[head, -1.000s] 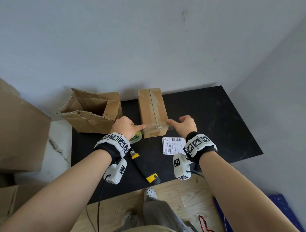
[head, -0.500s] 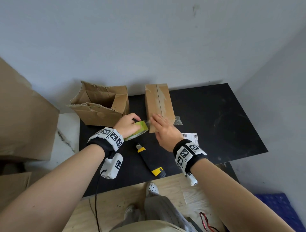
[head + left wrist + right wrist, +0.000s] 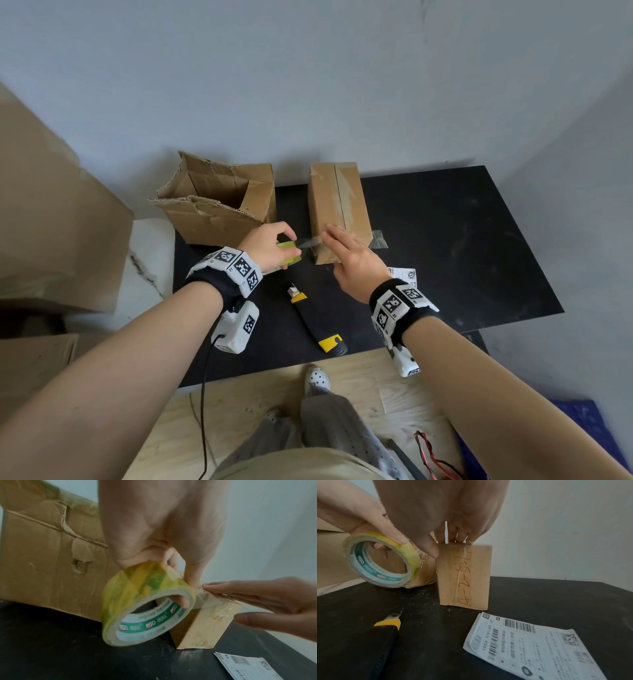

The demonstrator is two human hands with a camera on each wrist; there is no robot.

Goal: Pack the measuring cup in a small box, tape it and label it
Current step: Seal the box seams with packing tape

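Observation:
A small closed cardboard box [image 3: 337, 205] lies on the black table [image 3: 445, 240], with red writing on its near end [image 3: 464, 577]. My left hand [image 3: 270, 245] grips a yellow-green tape roll [image 3: 290, 257] [image 3: 145, 604] [image 3: 383, 559] just left of the box. A clear strip of tape [image 3: 308, 242] runs from the roll across the box's near top edge, and its free end [image 3: 378, 238] sticks out on the right side. My right hand [image 3: 349, 253] presses flat, straight fingers [image 3: 243, 589] on that tape over the box top. The measuring cup is not visible.
A torn open cardboard box [image 3: 219, 205] stands left of the small one. A yellow-black utility knife [image 3: 317, 323] [image 3: 385, 639] lies near the table's front edge. A white shipping label [image 3: 404, 274] [image 3: 530, 647] lies right of my right hand. Large cartons [image 3: 51, 222] stand at the far left.
My right hand crossed from the box's right side onto its top and now presses the tape. My left hand pulled the roll out to the left, stretching the strip.

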